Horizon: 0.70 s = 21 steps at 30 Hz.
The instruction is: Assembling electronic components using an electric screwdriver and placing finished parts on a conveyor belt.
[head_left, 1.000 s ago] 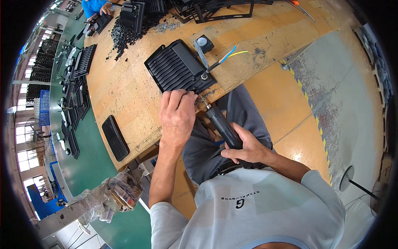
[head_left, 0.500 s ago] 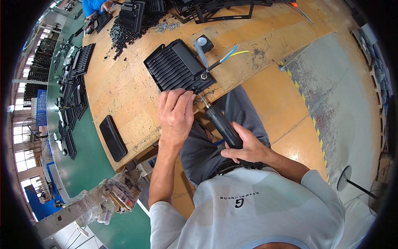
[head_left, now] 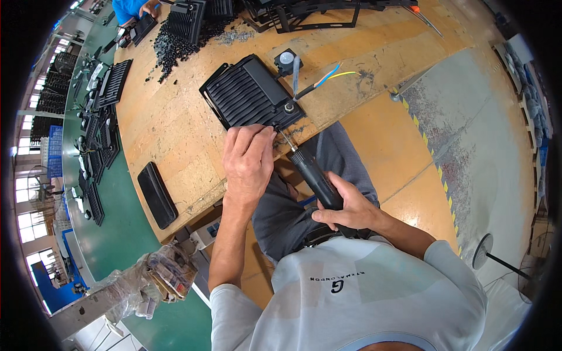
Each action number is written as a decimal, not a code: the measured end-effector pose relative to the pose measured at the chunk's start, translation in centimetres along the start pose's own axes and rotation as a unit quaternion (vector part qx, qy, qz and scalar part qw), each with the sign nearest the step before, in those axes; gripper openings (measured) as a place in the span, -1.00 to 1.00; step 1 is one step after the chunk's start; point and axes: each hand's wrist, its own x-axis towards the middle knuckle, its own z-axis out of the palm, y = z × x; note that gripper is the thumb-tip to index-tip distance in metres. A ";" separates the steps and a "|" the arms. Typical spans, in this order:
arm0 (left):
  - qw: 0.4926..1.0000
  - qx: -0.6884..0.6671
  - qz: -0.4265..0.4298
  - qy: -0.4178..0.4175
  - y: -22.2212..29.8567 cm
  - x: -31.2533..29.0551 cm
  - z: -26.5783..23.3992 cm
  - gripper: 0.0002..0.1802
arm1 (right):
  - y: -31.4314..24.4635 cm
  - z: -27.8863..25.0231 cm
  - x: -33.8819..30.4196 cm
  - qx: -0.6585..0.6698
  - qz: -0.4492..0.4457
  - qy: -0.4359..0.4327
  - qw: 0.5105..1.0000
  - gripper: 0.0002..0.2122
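A black finned floodlight housing [head_left: 243, 93] lies near the front edge of the wooden table. A round sensor [head_left: 286, 60] sits beside its far right corner, and a cable with blue and yellow wires [head_left: 328, 79] sticks out to the right. My right hand [head_left: 351, 205] is wrapped round a black electric screwdriver [head_left: 316, 178]. The screwdriver's bit points at the housing's near edge. There my left hand [head_left: 249, 161] has its fingers pinched together against the edge; whatever they hold is hidden.
A black phone [head_left: 157, 195] lies on the table [head_left: 187, 140] at left. Farther back are a heap of small black parts [head_left: 172, 50], black brackets [head_left: 316, 17] and an orange-handled screwdriver [head_left: 424, 19]. More lamp housings [head_left: 114, 82] lie along the green surface. A co-worker's hand [head_left: 150, 8] shows at top left.
The sensor has turned and shifted slightly away from me, and its cable now stands differently. The housing has moved a little. Both hands hold nearly the same place.
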 end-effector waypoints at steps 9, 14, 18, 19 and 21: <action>0.998 -0.001 -0.031 -0.061 -0.7 0.0 -1.1 -0.66 | -0.8 -0.4 -0.2 0.000 0.029 -0.008 1.000 -0.47; 0.994 0.008 -0.017 -0.108 -1.8 -0.5 -1.2 -0.63 | -2.8 -0.3 -0.6 0.063 0.077 -0.035 0.994 -0.42; 0.993 -0.005 -0.018 -0.118 -2.0 -0.4 -1.4 -0.63 | -4.7 0.9 -0.7 0.077 0.103 -0.010 0.992 -0.44; 0.993 -0.006 -0.016 -0.121 -2.1 -0.5 -1.3 -0.63 | -4.8 1.1 -0.7 0.069 0.102 -0.005 0.992 -0.44; 0.992 -0.007 -0.018 -0.121 -1.9 -0.4 -1.4 -0.62 | -4.9 1.3 -0.8 0.059 0.105 0.002 0.993 -0.45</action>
